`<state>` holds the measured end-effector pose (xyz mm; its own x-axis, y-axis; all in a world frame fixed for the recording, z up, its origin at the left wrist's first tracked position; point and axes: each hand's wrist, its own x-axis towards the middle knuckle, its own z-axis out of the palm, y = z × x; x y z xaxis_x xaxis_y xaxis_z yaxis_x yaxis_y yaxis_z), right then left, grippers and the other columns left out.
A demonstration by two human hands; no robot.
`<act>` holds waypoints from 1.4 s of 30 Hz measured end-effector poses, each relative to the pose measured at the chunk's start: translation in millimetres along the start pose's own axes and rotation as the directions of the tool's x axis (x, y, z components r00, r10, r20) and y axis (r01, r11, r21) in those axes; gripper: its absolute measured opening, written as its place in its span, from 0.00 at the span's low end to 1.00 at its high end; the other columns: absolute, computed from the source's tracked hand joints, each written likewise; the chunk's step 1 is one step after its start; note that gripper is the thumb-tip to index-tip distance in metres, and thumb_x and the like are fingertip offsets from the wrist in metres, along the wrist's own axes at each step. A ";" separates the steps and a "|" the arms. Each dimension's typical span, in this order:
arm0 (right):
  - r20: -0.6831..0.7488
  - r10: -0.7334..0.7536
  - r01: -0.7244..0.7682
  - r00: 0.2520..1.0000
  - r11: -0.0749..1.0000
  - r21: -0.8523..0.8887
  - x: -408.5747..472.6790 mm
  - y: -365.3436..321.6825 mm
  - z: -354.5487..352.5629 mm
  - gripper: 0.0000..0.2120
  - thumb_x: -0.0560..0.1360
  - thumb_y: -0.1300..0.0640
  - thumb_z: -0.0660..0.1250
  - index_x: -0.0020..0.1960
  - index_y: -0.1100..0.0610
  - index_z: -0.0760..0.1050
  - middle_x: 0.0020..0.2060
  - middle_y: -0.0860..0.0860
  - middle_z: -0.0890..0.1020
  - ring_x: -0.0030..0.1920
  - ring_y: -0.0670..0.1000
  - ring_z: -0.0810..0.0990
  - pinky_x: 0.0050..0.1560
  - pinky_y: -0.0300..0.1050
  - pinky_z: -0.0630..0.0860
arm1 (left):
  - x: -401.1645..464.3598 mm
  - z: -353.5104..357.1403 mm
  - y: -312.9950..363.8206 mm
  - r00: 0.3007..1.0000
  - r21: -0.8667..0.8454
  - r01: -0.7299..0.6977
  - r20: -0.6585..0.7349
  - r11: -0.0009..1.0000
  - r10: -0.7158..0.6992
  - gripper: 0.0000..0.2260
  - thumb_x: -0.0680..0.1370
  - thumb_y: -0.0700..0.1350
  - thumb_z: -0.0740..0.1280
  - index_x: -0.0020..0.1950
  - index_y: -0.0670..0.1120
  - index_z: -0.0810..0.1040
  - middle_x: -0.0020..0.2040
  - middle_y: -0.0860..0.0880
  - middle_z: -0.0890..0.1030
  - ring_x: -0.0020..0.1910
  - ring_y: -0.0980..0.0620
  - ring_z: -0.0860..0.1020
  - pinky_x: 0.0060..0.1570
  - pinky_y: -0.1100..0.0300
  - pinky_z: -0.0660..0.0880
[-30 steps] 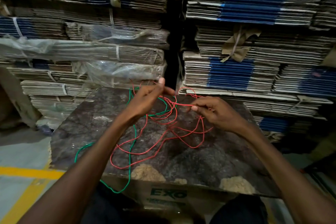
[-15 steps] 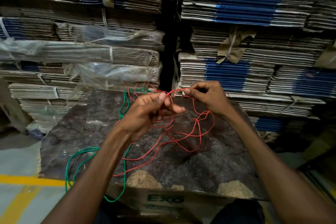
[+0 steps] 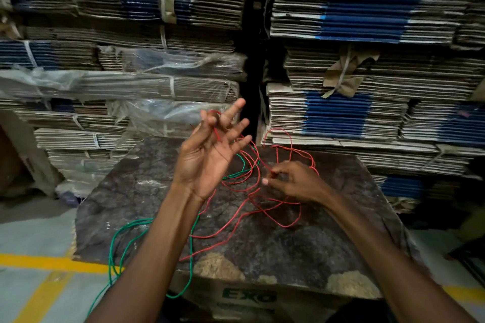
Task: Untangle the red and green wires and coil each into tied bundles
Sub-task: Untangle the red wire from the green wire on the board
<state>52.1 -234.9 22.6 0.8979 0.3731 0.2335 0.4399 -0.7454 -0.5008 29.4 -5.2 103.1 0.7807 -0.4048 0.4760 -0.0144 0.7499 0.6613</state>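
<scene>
Head view: left hand (image 3: 207, 157) raised, fingers (image 3: 232, 113) spread, red wire (image 3: 258, 207) pinched near its thumb; right hand (image 3: 296, 182) pinches red loops at 3 o'clock. Pulling may tighten knots with the green wire (image 3: 119, 246) trailing off the worktop (image 3: 288, 244) at 7 o'clock.

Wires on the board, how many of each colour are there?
Red wire: 1
Green wire: 1
Total: 2, still tangled together. The left hand pinches the red one, and so does the right hand.
</scene>
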 end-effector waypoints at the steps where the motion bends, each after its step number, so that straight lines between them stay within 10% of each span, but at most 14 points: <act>1: -0.006 -0.011 0.011 1.000 1.000 -0.022 -1.8 -1.9 -1.0 0.09 0.75 0.43 0.68 0.40 0.47 0.78 0.35 0.39 0.80 0.38 0.37 0.77 0.44 0.46 0.75 | 3.4 -2.0 0.6 1.000 0.018 -0.005 -0.019 1.000 0.006 0.04 0.73 0.52 0.70 0.42 0.53 0.80 0.76 0.41 0.63 0.68 0.38 0.64 0.66 0.43 0.65; 7: -0.124 -0.087 0.071 0.988 0.990 -0.123 -6.0 3.0 -13.5 0.10 0.74 0.44 0.68 0.44 0.51 0.77 0.37 0.43 0.81 0.40 0.43 0.78 0.42 0.47 0.75 | 24.1 -5.2 2.3 0.984 0.156 -0.099 -0.130 0.983 0.120 0.10 0.70 0.55 0.75 0.39 0.51 0.80 0.71 0.44 0.71 0.55 0.48 0.71 0.48 0.50 0.69; 10: -0.191 -0.101 0.059 0.976 0.975 -0.214 -4.5 3.9 -18.3 0.10 0.72 0.44 0.68 0.41 0.51 0.76 0.35 0.43 0.78 0.38 0.47 0.76 0.41 0.49 0.75 | 35.2 -7.1 -2.6 0.973 0.378 -0.148 -0.110 0.914 0.203 0.08 0.75 0.52 0.70 0.39 0.50 0.82 0.62 0.55 0.77 0.72 0.39 0.61 0.66 0.30 0.58; 14: -0.268 -0.119 0.067 0.956 0.979 -0.195 -6.6 -2.2 -21.7 0.15 0.72 0.42 0.66 0.39 0.53 0.73 0.32 0.46 0.76 0.33 0.47 0.74 0.36 0.50 0.74 | 43.5 -16.2 -6.4 0.963 0.869 -0.207 0.100 0.450 0.251 0.10 0.80 0.47 0.61 0.40 0.51 0.78 0.56 0.69 0.78 0.77 0.55 0.53 0.71 0.32 0.36; 19: -0.357 -0.263 0.220 0.897 0.963 -0.155 -11.3 -25.0 -29.9 0.11 0.75 0.49 0.70 0.41 0.56 0.76 0.33 0.46 0.72 0.34 0.48 0.71 0.35 0.47 0.70 | 45.1 -44.2 -18.4 0.982 0.983 -0.182 0.182 -0.019 0.043 0.12 0.79 0.60 0.58 0.38 0.60 0.75 0.66 0.43 0.77 0.78 0.43 0.51 0.67 0.30 0.31; 21: -0.396 -0.297 0.252 0.869 0.954 -0.164 -13.5 -29.4 -35.2 0.08 0.75 0.51 0.71 0.44 0.55 0.79 0.35 0.45 0.74 0.35 0.46 0.71 0.35 0.46 0.70 | 46.2 -51.6 -18.9 0.994 0.990 -0.112 0.110 -0.090 -0.029 0.14 0.78 0.65 0.55 0.39 0.64 0.75 0.70 0.46 0.74 0.78 0.39 0.49 0.66 0.27 0.33; 27: -0.495 -0.388 0.311 0.777 0.921 -0.235 -22.1 -39.5 -47.9 0.07 0.75 0.54 0.72 0.41 0.57 0.81 0.33 0.48 0.77 0.33 0.48 0.73 0.32 0.49 0.71 | 36.6 -47.4 -12.6 0.987 0.972 -0.156 0.149 -0.176 -0.052 0.16 0.78 0.50 0.60 0.37 0.42 0.79 0.41 0.44 0.83 0.72 0.45 0.68 0.71 0.43 0.29; 30: -0.504 -0.418 0.304 0.756 0.906 -0.296 -24.7 -43.3 -61.3 0.09 0.76 0.52 0.72 0.42 0.57 0.82 0.34 0.48 0.78 0.33 0.48 0.74 0.31 0.50 0.71 | 27.9 -55.1 -8.0 0.985 0.994 -0.105 0.099 -0.042 -0.139 0.18 0.79 0.54 0.58 0.36 0.46 0.78 0.39 0.44 0.81 0.61 0.46 0.78 0.72 0.51 0.51; 33: -0.526 -0.388 0.302 0.757 0.921 -0.245 -18.7 -39.7 -73.4 0.09 0.75 0.53 0.73 0.42 0.58 0.82 0.34 0.49 0.78 0.32 0.49 0.74 0.32 0.51 0.71 | 16.6 -50.1 -5.2 0.970 0.991 -0.072 0.095 0.109 -0.222 0.16 0.79 0.54 0.60 0.38 0.46 0.79 0.40 0.43 0.81 0.46 0.55 0.79 0.52 0.53 0.70; 39: -0.536 -0.283 0.361 0.796 0.932 0.044 9.0 -41.3 -91.3 0.04 0.72 0.57 0.75 0.44 0.58 0.83 0.35 0.48 0.80 0.36 0.45 0.76 0.36 0.40 0.70 | -7.0 -39.2 5.2 0.927 0.910 0.122 0.038 0.396 -0.373 0.20 0.80 0.58 0.61 0.40 0.43 0.77 0.48 0.32 0.79 0.48 0.51 0.73 0.49 0.55 0.68; 42: -0.514 -0.237 0.370 0.824 0.913 0.172 21.1 -40.4 -93.6 0.04 0.72 0.61 0.74 0.47 0.60 0.83 0.35 0.44 0.80 0.37 0.41 0.77 0.39 0.36 0.71 | -23.2 -30.1 10.4 0.909 0.818 0.221 0.025 0.532 -0.416 0.15 0.80 0.55 0.61 0.38 0.50 0.76 0.61 0.45 0.81 0.43 0.55 0.72 0.39 0.59 0.65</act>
<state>54.5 -248.6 125.7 0.6424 0.2008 0.7396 0.7319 -0.4470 -0.5144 29.9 27.7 81.4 0.7004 -0.6927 0.1721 -0.3459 -0.1185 0.9308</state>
